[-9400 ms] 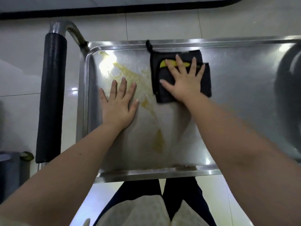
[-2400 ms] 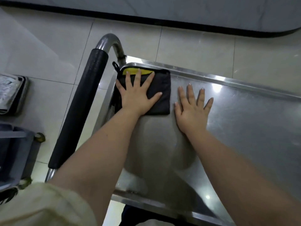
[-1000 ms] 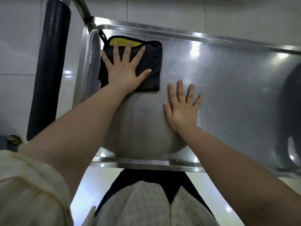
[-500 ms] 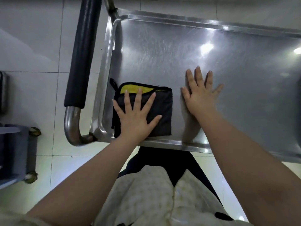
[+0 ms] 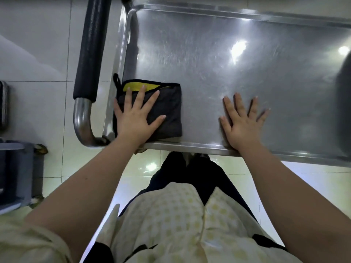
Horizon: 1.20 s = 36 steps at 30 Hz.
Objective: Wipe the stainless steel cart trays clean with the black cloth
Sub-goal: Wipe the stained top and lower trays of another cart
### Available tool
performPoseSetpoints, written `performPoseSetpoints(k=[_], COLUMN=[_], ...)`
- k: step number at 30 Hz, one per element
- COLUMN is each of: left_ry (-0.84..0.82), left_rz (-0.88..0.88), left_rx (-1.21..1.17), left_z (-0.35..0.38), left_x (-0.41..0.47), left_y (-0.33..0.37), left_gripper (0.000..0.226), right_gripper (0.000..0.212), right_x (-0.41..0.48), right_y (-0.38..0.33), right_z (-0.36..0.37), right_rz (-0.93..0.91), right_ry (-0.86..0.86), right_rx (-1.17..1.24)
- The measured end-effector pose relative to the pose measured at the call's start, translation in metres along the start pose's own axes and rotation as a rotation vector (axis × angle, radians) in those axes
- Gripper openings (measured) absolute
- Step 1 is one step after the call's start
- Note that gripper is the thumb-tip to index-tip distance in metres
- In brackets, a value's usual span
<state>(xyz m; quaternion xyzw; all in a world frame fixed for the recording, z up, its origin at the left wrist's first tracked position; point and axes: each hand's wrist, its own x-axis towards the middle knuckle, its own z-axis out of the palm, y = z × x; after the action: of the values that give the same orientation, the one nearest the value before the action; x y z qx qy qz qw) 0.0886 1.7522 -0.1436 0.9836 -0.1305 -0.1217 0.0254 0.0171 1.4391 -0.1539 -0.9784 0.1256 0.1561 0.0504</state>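
Note:
The stainless steel cart tray [image 5: 237, 21] fills the upper right of the head view, its surface shiny with faint wipe streaks. A folded black cloth [image 5: 171, 111] with a yellow edge and a small loop lies in the tray's near left corner. My left hand [image 5: 136, 118] presses flat on the cloth with fingers spread. My right hand [image 5: 241, 122] rests flat on the bare steel to the right of the cloth, close to the near rim.
The cart's push handle [image 5: 91, 44], padded in black, runs along the left side with a bare steel bend [image 5: 81, 128] at the near end. A grey wheeled bin [image 5: 20, 171] stands on the tiled floor at left. A dark shadow [image 5: 343, 103] covers the tray's right end.
My left hand has dragged the cloth from the far left corner down to the near left corner. My right hand has slid toward the near rim and a little right.

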Motion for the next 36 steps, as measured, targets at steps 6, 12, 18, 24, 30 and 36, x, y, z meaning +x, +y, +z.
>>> performPoseSetpoints(k=[6,12,18,24,30,36], left_ry=[-0.003,-0.012,0.014,-0.001,0.033,-0.024], left_rz=[-0.013,-0.029,0.104,0.172,0.096,-0.178], left_rx=[0.071,0.11,0.054,0.089,0.02,0.024], left_z=[-0.003,-0.003,0.007,0.025,0.02,0.008], left_x=[-0.005,-0.001,-0.005,0.003,-0.001,-0.005], left_y=[-0.005,0.0,0.056,0.206,0.186,0.103], left_gripper=[0.076,0.079,0.083,0.082,0.08,0.081], right_gripper=[0.062,0.07,0.069,0.07,0.068,0.068], right_x=[0.002,0.009,0.014,0.014,0.015,0.014], right_y=[0.005,0.101,0.139,0.139,0.142,0.141], right_z=[-0.001,-0.018,-0.009,-0.011,-0.013,-0.011], right_rz=[-0.034,-0.163,-0.058,-0.058,-0.084,-0.098], right_ry=[-0.025,-0.042,-0.011,0.008,0.006,0.017], right_rx=[-0.013,-0.011,-0.058,-0.053,-0.02,-0.019])
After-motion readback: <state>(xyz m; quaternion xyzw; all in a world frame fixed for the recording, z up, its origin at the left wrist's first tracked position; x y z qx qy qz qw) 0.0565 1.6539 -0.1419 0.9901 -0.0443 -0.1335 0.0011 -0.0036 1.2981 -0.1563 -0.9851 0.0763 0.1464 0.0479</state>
